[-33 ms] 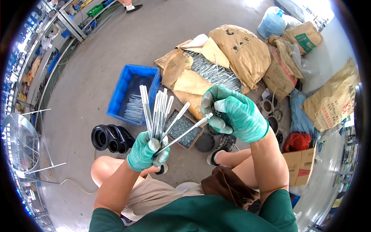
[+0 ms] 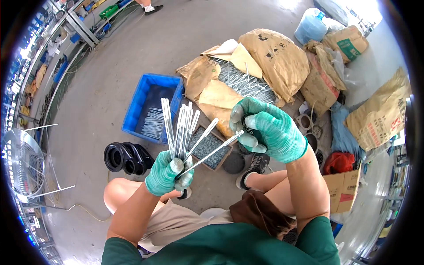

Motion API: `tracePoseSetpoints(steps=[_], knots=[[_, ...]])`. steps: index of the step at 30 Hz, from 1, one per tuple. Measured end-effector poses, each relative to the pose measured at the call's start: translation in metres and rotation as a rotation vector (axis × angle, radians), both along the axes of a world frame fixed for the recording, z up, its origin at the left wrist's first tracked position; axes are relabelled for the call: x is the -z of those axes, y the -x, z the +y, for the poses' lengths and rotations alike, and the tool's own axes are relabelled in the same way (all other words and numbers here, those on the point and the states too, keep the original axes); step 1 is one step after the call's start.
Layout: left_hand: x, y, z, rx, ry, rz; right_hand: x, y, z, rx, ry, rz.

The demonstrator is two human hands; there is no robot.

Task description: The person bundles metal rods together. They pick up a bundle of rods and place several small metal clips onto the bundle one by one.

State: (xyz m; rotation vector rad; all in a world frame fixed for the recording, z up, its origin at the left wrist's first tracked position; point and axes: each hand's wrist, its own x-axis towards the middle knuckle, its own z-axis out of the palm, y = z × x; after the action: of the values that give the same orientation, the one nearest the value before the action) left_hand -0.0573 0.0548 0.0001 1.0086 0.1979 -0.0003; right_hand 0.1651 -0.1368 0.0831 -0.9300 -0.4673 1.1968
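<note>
My left hand (image 2: 169,174), in a green glove with greyish fingertips, is closed around the lower ends of several long metal rods (image 2: 182,128). They fan upward, and one rod (image 2: 212,152) leans out to the right. Its tip, which looks threaded, ends just beside my right hand (image 2: 269,130). That hand, gloved alike, has its fingers curled around small dark metal pieces (image 2: 248,127), mostly hidden by the fingers. Beyond the hands, an open paper sack (image 2: 269,57) spills more rods (image 2: 243,79). A blue bin (image 2: 132,112) holds another bunch of rods (image 2: 153,123).
Between my feet and the sack stands a shallow box (image 2: 216,167) of small grey metal pieces. Black ring-shaped parts (image 2: 126,158) lie left of my knee. Paper sacks (image 2: 380,115), a cardboard box (image 2: 342,190) and a water jug (image 2: 310,26) line the right. A fan (image 2: 24,163) stands far left.
The rods in my left hand have tipped very slightly to the right. Both hands keep almost the same place and grip.
</note>
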Motion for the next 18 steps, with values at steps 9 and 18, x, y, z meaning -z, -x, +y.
tracePoseSetpoints(steps=[9,18], knots=[[0.001,0.004,-0.008,-0.009,0.14,0.11,0.007,-0.002,0.011,-0.005,0.095,-0.077],[0.001,0.004,-0.01,-0.011,0.043,0.168,0.005,0.006,0.021,0.05,0.318,-0.193]])
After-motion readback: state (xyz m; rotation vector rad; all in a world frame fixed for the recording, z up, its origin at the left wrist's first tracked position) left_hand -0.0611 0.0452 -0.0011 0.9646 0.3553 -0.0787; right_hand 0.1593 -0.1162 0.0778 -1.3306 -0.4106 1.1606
